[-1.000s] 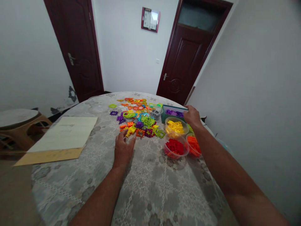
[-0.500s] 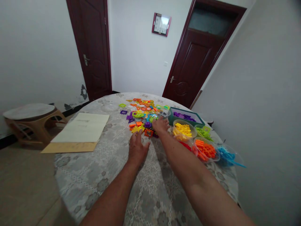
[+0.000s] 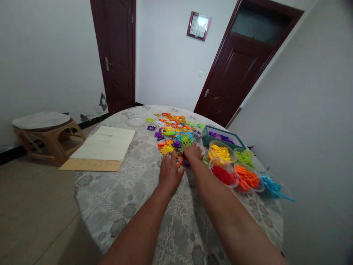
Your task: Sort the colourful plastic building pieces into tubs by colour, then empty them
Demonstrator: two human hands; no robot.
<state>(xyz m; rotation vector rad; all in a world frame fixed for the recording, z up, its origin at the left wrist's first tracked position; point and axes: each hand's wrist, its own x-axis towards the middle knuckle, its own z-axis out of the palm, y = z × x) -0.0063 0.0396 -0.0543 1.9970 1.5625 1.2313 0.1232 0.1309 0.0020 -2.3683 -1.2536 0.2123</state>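
A heap of coloured plastic building pieces lies across the far middle of a round table with a grey lace cloth. My left hand rests flat at the heap's near edge, fingers stretched out, beside a yellow piece. My right hand is just right of it, fingers curled down into the nearest pieces; what they grip is hidden. To the right stand clear bowls of yellow, red, orange, green and blue pieces. Behind them is a teal box of purple pieces.
A pale paper sheet lies on brown cardboard at the table's left edge. A low wooden stool stands on the floor to the left. Two dark doors and a wall clock are behind; a white wall runs close on the right.
My right hand left the teal box, crossed to the heap, then drew back to its near edge beside my left hand. The view swung left, bringing the stool into sight.
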